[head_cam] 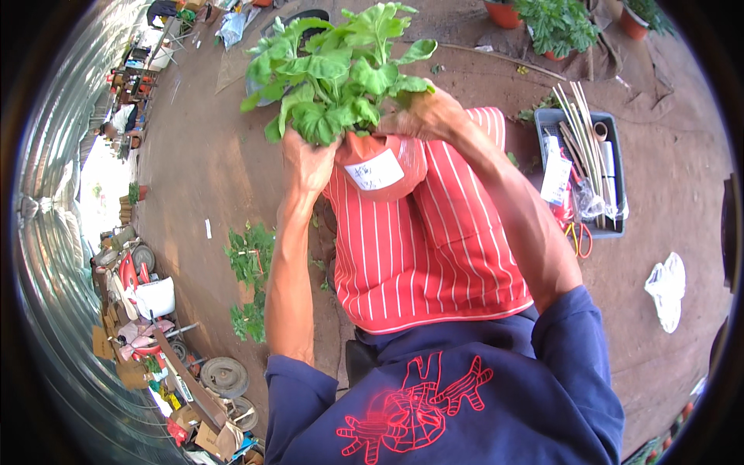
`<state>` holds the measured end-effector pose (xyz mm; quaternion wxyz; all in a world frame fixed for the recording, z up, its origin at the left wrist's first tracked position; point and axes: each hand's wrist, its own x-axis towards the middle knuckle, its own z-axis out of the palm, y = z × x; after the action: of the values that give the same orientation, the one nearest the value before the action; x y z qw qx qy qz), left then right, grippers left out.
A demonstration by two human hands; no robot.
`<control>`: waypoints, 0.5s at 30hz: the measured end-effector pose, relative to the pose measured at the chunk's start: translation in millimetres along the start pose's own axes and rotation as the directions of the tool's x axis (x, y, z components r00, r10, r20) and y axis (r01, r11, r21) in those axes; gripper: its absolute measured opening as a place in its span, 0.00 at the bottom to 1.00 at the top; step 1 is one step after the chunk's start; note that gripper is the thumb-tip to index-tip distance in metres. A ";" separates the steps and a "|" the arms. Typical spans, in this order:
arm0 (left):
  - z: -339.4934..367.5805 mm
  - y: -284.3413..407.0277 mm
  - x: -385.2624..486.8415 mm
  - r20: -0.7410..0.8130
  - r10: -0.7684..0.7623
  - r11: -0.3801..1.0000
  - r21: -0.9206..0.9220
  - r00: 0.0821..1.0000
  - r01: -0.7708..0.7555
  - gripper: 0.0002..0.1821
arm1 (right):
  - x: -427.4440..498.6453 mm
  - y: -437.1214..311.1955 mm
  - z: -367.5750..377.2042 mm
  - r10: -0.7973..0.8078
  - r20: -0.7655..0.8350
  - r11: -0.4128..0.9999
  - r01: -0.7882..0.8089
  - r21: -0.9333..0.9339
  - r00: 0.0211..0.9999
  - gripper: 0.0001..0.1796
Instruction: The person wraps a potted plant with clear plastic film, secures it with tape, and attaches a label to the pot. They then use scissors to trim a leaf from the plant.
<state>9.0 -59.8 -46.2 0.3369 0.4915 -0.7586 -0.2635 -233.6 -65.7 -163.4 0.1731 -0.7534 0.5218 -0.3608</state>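
A leafy green plant (343, 70) stands in a terracotta-coloured pot (414, 165) in front of me. Shiny clear plastic appears to cover the pot, and a white label (375, 170) with handwriting is stuck on its near side. My left hand (307, 160) grips the pot's upper left edge, its fingertips hidden behind the pot and leaves. On the opposite side, my right hand (427, 116) holds the upper edge, fingers curled under the foliage. The pot rests against a red apron (378, 250) with white stripes over my lap.
On the right, a grey plastic crate (616, 232) holds sticks (581, 128), cardboard tubes and plastic packets; scissors (583, 241) hang over its edge. A white plastic bag (666, 290) lies on the ground. Potted plants (558, 26) stand beyond. Cut greenery (253, 273), a scooter (128, 270) and clutter lie left.
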 end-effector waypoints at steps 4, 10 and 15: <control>-15.1 -5.1 0.9 0.086 -0.087 0.989 0.125 0.992 0.076 0.27 | 13.4 -12.2 2.6 0.332 0.190 0.942 -0.334 -0.026 0.924 0.59; -11.0 17.3 -5.5 0.118 -0.174 0.966 -0.170 0.978 0.193 0.35 | 4.3 -23.3 -10.3 0.320 0.154 0.947 -0.322 -0.012 0.935 0.58; -9.8 12.6 -5.2 0.130 -0.366 0.830 -0.402 0.921 0.386 0.34 | 3.4 -26.0 -11.9 0.334 0.144 0.939 -0.342 0.036 0.932 0.57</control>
<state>10.9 -50.9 -32.1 0.3580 0.5406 -0.5802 -0.4930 -224.3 -57.1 -137.5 0.2901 -0.6696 0.6196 -0.2892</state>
